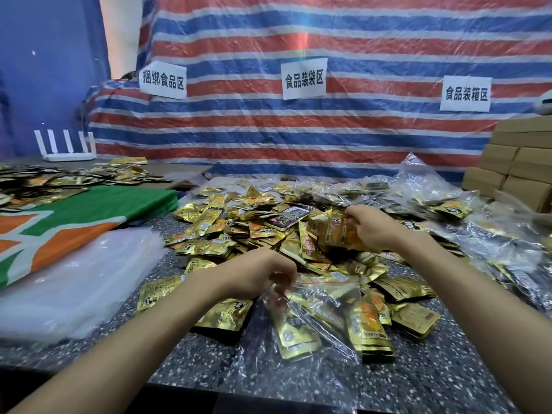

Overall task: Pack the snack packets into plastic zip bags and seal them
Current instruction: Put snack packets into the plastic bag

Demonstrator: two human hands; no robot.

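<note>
Looking down at the speckled table [442,372], I find the only bare top along its near edge. One strip runs in front of and to the right of the zip bag [316,339], and a narrower one lies on the left below the stack of clear bags [74,279]. That stack lies flat, its far side against a green and orange cloth [89,222]. The heap of snack packets [239,231] fills the middle, reaching back toward the striped tarp [298,135]. Filled clear bags [493,243] crowd the right side, with cardboard boxes [519,165] stacked behind them.

My left hand [268,276] sits low at the near rim of the heap, fingers curled, pinching the zip bag at the left end of its red-lined mouth; the fingertips are blurred. The bag lies on the table toward me, with several gold packets inside. My right hand [370,227] is raised over the heap, well apart from the left. Its thumb and fingers are clamped on a gold packet [331,234], held tilted above the pile. Whether it holds one packet or more, I cannot tell.
</note>
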